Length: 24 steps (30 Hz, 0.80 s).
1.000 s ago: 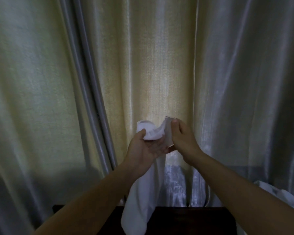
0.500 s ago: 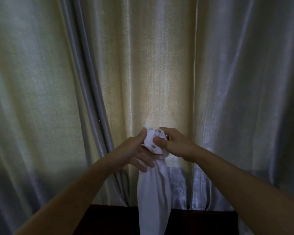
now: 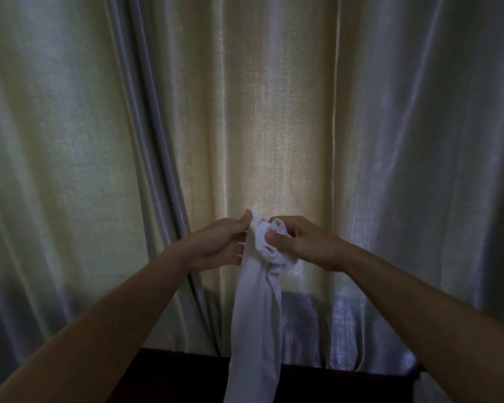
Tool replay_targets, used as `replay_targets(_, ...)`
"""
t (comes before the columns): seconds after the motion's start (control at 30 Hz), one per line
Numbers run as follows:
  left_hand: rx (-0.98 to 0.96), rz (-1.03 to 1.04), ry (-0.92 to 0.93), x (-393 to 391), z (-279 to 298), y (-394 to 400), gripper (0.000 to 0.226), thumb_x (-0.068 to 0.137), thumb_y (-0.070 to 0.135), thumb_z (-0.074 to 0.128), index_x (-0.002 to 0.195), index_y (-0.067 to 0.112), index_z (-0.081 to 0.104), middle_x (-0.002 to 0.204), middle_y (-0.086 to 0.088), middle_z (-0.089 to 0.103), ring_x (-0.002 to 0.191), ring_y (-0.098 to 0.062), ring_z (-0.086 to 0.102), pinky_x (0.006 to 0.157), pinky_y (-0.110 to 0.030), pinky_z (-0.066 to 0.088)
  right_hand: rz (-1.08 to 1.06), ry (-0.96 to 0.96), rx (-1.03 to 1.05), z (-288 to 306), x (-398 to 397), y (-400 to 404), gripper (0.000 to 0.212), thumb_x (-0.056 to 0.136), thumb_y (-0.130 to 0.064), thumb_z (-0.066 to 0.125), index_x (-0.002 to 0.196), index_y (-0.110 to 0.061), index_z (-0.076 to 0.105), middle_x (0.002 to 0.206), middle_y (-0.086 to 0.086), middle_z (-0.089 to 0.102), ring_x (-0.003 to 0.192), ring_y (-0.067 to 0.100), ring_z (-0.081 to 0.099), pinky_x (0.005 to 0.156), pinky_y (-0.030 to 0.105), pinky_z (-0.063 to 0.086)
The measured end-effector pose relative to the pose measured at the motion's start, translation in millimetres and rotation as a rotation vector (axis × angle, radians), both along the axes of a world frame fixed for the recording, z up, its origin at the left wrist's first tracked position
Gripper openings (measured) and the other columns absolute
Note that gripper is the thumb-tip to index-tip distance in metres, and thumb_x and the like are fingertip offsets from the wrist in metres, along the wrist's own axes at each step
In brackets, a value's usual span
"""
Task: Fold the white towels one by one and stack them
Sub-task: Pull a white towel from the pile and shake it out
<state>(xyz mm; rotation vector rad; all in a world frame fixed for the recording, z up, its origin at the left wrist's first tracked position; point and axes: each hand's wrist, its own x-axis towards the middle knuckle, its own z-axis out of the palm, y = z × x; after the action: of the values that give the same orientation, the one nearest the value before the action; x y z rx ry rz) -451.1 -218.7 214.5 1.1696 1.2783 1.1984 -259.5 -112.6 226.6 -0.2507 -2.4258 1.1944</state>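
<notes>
A white towel (image 3: 256, 321) hangs in the air in front of me, bunched at its top and drooping in a long narrow strip past the bottom of the view. My right hand (image 3: 300, 241) pinches the crumpled top end between thumb and fingers. My left hand (image 3: 220, 242) holds the towel's left side, thumb on the cloth and fingers behind it. Both hands are close together, almost touching. The towel's lower end is out of view.
A pale shiny curtain (image 3: 274, 126) with deep folds fills the background close behind my hands. A dark wooden surface (image 3: 172, 376) lies below, at the bottom of the view.
Both hands have sunk slightly and gathered the towel's top into a tighter bunch. The white cloth seen at the lower right a second ago is out of view.
</notes>
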Motion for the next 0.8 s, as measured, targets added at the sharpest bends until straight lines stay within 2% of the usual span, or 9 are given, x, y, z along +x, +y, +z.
replay_targets(0.13, 0.003, 0.09, 0.028, 0, 4, 8, 0.032, 0.102, 0.029, 0.058, 0.12, 0.004, 0.069, 0.117, -0.013, 0.073, 0.104, -0.021, 0.071, 0.085, -0.036, 0.058, -0.003, -0.012, 0.01, 0, 5, 5, 0.017, 0.104, -0.023, 0.055, 0.093, -0.023, 0.067, 0.082, -0.015, 0.071, 0.077, -0.001, 0.065, 0.07, 0.018, 0.049)
replay_targets(0.23, -0.046, 0.034, 0.068, -3, 10, 3, 0.026, 0.098, 0.022, 0.061, 0.114, 0.002, 0.069, 0.116, -0.015, 0.073, 0.107, -0.023, 0.071, 0.085, -0.031, 0.059, -0.007, -0.015, 0.009, -1, 10, 9, 0.018, 0.104, -0.025, 0.055, 0.091, -0.022, 0.067, 0.079, -0.015, 0.069, 0.076, 0.001, 0.064, 0.07, 0.019, 0.049)
replay_targets(0.37, -0.166, -0.048, 0.133, 1, 22, -7, 0.068, 0.078, 0.05, 0.072, 0.124, 0.0, 0.064, 0.125, -0.016, 0.07, 0.113, -0.023, 0.07, 0.091, -0.032, 0.059, 0.006, -0.022, 0.013, 1, 17, 14, 0.022, 0.104, -0.025, 0.055, 0.095, -0.01, 0.067, 0.084, -0.008, 0.069, 0.078, 0.006, 0.065, 0.071, 0.021, 0.05)
replay_targets(0.43, -0.243, -0.089, 0.119, 3, 27, -7, 0.082, 0.078, 0.071, 0.058, 0.13, 0.007, 0.062, 0.13, -0.013, 0.068, 0.116, -0.024, 0.067, 0.093, -0.035, 0.058, 0.01, -0.032, 0.023, 4, 18, 16, 0.029, 0.105, -0.027, 0.054, 0.102, -0.001, 0.066, 0.089, 0.0, 0.068, 0.08, 0.009, 0.065, 0.072, 0.022, 0.051)
replay_targets(0.5, -0.324, -0.078, 0.11, 6, 30, -6, 0.092, 0.082, 0.083, 0.035, 0.136, 0.013, 0.06, 0.137, -0.013, 0.064, 0.12, -0.026, 0.063, 0.092, -0.035, 0.054, 0.013, -0.041, 0.037, 7, 19, 16, 0.029, 0.105, -0.028, 0.053, 0.104, -0.003, 0.067, 0.09, -0.002, 0.069, 0.08, 0.006, 0.066, 0.072, 0.02, 0.052)
replay_targets(0.53, -0.358, -0.06, 0.117, 8, 32, -6, 0.093, 0.082, 0.083, 0.032, 0.137, 0.013, 0.06, 0.138, -0.013, 0.063, 0.12, -0.026, 0.061, 0.093, -0.037, 0.051, 0.015, -0.043, 0.045, 9, 19, 15, 0.026, 0.105, -0.028, 0.053, 0.102, -0.007, 0.068, 0.089, -0.004, 0.069, 0.08, 0.004, 0.066, 0.072, 0.019, 0.051)
replay_targets(0.6, -0.41, -0.05, 0.15, 12, 37, -5, 0.081, 0.084, 0.073, 0.044, 0.136, 0.013, 0.059, 0.135, -0.012, 0.065, 0.116, -0.025, 0.062, 0.094, -0.038, 0.049, 0.017, -0.044, 0.065, 13, 19, 14, 0.021, 0.105, -0.028, 0.054, 0.098, -0.015, 0.069, 0.088, -0.008, 0.069, 0.08, 0.001, 0.066, 0.072, 0.017, 0.05)
replay_targets(0.7, -0.433, -0.052, 0.186, 16, 47, -8, 0.059, 0.089, 0.048, 0.057, 0.134, 0.011, 0.058, 0.129, -0.011, 0.063, 0.107, -0.024, 0.062, 0.092, -0.038, 0.046, 0.017, -0.049, 0.095, 18, 21, 14, 0.022, 0.104, -0.028, 0.055, 0.101, -0.012, 0.069, 0.09, -0.007, 0.069, 0.08, 0.001, 0.066, 0.071, 0.017, 0.051)
replay_targets(0.8, -0.409, -0.009, 0.191, 17, 55, -12, 0.055, 0.098, 0.036, 0.053, 0.144, 0.006, 0.053, 0.138, -0.013, 0.061, 0.119, -0.028, 0.059, 0.103, -0.041, 0.044, 0.007, -0.074, 0.123, 21, 25, 18, 0.024, 0.104, -0.025, 0.056, 0.104, -0.005, 0.068, 0.094, 0.002, 0.071, 0.084, 0.008, 0.068, 0.075, 0.022, 0.054)
